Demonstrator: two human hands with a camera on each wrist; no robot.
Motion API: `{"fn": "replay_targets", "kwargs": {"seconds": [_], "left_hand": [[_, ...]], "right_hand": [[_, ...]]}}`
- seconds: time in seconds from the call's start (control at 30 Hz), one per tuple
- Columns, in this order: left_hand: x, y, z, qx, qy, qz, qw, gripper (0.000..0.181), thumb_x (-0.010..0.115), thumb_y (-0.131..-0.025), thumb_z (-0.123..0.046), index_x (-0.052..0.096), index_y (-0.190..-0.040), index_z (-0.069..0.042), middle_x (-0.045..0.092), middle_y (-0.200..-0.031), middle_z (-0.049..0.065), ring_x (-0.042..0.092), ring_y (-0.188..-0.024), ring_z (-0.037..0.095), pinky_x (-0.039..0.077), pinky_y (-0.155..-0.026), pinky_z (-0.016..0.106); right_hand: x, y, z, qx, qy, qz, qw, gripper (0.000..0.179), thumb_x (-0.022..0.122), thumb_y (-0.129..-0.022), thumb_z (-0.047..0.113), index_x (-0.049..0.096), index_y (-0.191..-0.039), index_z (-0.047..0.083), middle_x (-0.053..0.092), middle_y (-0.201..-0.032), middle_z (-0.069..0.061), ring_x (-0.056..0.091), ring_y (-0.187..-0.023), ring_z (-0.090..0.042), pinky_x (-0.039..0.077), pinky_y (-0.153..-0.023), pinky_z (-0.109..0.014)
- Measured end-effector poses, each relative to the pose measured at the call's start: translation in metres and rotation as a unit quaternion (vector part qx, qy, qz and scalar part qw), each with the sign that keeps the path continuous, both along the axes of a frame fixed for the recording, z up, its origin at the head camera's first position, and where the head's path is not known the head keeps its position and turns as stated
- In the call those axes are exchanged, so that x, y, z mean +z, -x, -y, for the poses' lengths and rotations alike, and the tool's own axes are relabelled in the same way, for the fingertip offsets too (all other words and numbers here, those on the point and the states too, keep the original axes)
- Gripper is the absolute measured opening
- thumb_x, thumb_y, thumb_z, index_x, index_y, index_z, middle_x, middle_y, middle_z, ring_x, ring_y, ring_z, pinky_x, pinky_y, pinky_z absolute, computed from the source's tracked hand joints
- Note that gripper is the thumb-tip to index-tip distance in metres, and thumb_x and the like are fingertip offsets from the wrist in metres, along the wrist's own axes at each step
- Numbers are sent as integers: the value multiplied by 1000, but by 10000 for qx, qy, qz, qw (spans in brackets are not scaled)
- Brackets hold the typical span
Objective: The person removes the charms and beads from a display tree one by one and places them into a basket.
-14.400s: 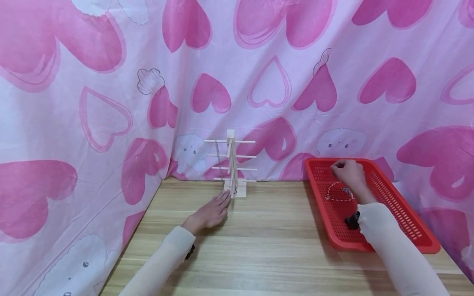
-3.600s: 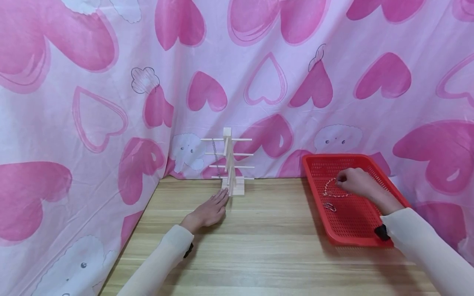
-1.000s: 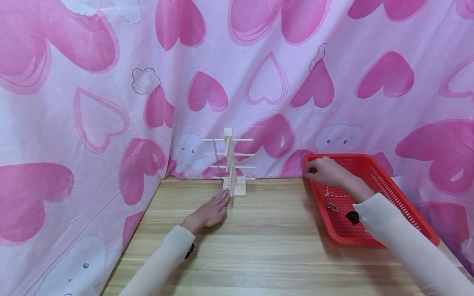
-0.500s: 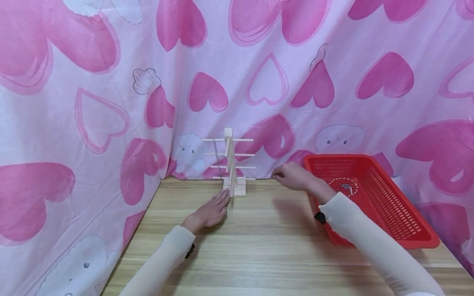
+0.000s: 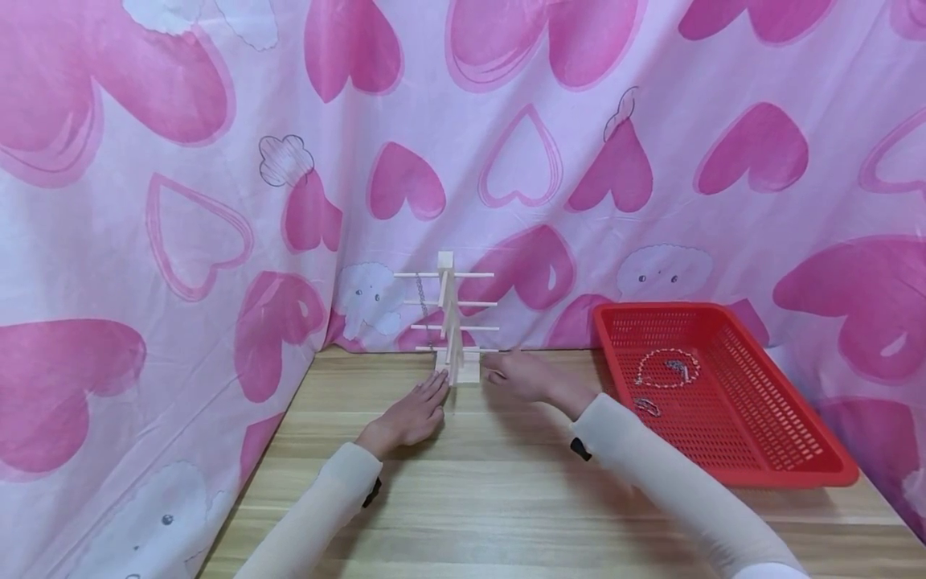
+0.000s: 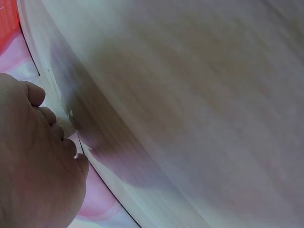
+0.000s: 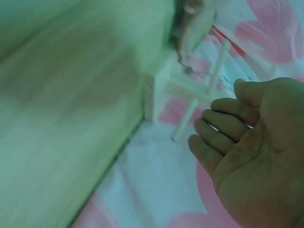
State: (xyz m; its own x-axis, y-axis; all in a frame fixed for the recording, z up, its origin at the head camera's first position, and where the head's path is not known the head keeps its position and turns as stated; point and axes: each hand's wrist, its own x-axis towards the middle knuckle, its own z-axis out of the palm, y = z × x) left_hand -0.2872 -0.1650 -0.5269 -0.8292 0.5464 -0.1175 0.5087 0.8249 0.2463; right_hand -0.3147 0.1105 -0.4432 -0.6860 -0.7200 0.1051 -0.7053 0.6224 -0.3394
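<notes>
A pale wooden peg stand (image 5: 446, 310) with several crossbars stands at the back of the table, a dark chain (image 5: 423, 293) hanging from its upper left peg. My left hand (image 5: 408, 414) lies with straight fingers, fingertips at the front left of the stand's base. My right hand (image 5: 524, 376) reaches in beside the base, just below the lowest right peg. In the right wrist view my right fingers (image 7: 221, 126) are loosely bent, and no object shows between them. The left wrist view shows my left hand (image 6: 38, 156) against the base.
A red plastic basket (image 5: 781, 394) stands on the right of the wooden table (image 5: 463, 498). In it lie a beaded necklace (image 5: 651, 354), a silvery piece (image 5: 676, 367) and a bracelet-like loop (image 5: 647, 407). A pink heart-printed cloth (image 5: 405, 72) hangs behind and at the left.
My right hand has left the basket and crossed leftward to the stand's base. The bracelet-like loop shows apart from the necklace, unlike in the oldest frame. My left hand has stayed put.
</notes>
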Motion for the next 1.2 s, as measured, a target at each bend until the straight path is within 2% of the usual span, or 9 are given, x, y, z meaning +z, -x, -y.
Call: {"fn": "replay_targets", "kwargs": {"seconds": [0.1, 0.17, 0.37, 0.47, 0.73, 1.2], "left_hand": [[-1, 1, 0, 29, -4, -22, 10000, 61, 28, -114, -25, 17, -169, 0, 7, -180, 14, 10, -167, 36, 19, -135, 52], [-1, 2, 0, 33, -45, -32, 10000, 61, 29, -114, -24, 18, -169, 0, 8, -180, 15, 10, -167, 36, 20, -135, 52], [-3, 3, 0, 7, -196, -31, 9998, 62, 30, -113, -23, 19, -168, 3, 10, -179, 18, 12, -167, 38, 20, -135, 56], [-4, 3, 1, 3, -158, -50, 9999, 62, 30, -113, -23, 19, -168, 3, 10, -179, 17, 11, -167, 38, 20, -135, 56], [-5, 2, 1, 31, -196, -50, 9998, 61, 30, -112, -20, 20, -167, 4, 11, -179, 19, 12, -166, 40, 19, -134, 57], [-3, 1, -2, 64, 28, -80, 9999, 61, 29, -115, -25, 19, -169, 1, 9, -180, 15, 10, -167, 35, 20, -135, 52]], "right_hand": [[-14, -1, 8, 87, -19, 129, 9999, 43, 53, -110, 13, 58, -148, -6, 61, -150, -26, 58, -141, -43, 45, -121, -56], [-24, -1, 13, 81, -35, 217, 9997, 49, 50, -111, 15, 49, -153, -10, 49, -160, -30, 47, -151, -46, 38, -126, -57], [-47, -8, 22, -182, -202, 574, 9980, 64, 46, -115, 32, 31, -165, -4, 25, -175, -23, 24, -163, -43, 21, -135, -55], [-56, -10, 24, -229, -267, 583, 9977, 67, 43, -115, 36, 26, -167, -2, 19, -178, -20, 17, -166, -41, 16, -136, -55], [-77, -8, 31, -285, -585, 401, 9971, 70, 36, -116, 42, 21, -169, 0, 15, -179, -19, 12, -167, -37, 13, -137, -53], [-84, -4, 35, -374, -841, 68, 9957, 62, 32, -117, 32, 23, -168, -1, 18, -178, -19, 17, -166, -37, 18, -136, -53]]}}
